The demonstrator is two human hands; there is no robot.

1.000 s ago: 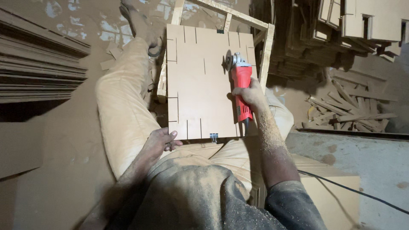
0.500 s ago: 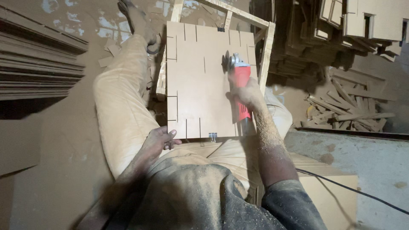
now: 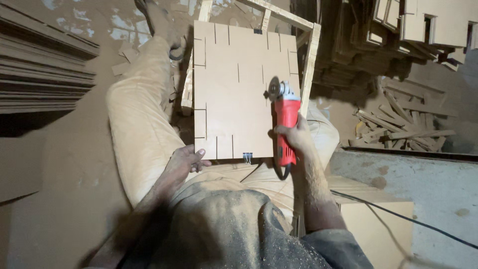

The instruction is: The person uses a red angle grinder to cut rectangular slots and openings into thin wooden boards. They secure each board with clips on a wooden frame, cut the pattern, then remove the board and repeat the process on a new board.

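Note:
A square brown board (image 3: 239,89) with several short slots cut in from its edges lies on a pale wooden frame (image 3: 308,60) in front of me. My right hand (image 3: 298,137) grips a red angle grinder (image 3: 285,124); its disc (image 3: 274,88) sits over the board's right part. My left hand (image 3: 185,162) rests on my left thigh by the board's near left corner, fingers loosely apart, holding nothing. A small black binder clip (image 3: 247,158) is on the board's near edge.
Stacked boards (image 3: 45,74) lie at the left. Piles of cut wooden pieces (image 3: 378,45) and offcuts (image 3: 398,124) fill the right back. A grey slab (image 3: 413,184) and a black cable (image 3: 398,216) are at right. Sawdust covers the floor and my clothes.
The grinder in my right hand has moved left and slightly nearer, its disc now over the board's right part. My left hand stays on my thigh.

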